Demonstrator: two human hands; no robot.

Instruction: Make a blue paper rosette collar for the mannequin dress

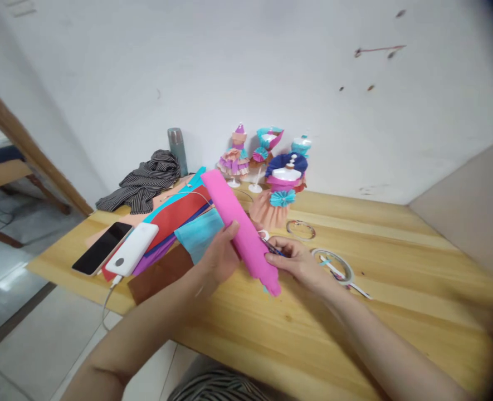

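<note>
A folded strip of bright pink crepe paper (pixel 233 214) slants across the middle of the view, above the table. My left hand (pixel 222 250) grips its left edge, thumb on top and fingers behind. On the other side, my right hand (pixel 296 259) is closed around a pair of scissors (pixel 272 247), whose dark blades meet the paper's right edge. How far the blades reach past the edge cannot be made out. The paper's lower end looks ragged. Just beyond the hands stands a small dress form in a peach paper skirt (pixel 269 209) with a blue rosette.
Several small paper-dressed forms (pixel 234 159) stand against the wall. Left lie coloured paper sheets (pixel 175 214), a white power bank (pixel 132 249), a phone (pixel 103 248), striped cloth (pixel 146 181) and a flask (pixel 176 149). Tape rolls (pixel 348 270) lie on the wooden table (pixel 396 317) at right.
</note>
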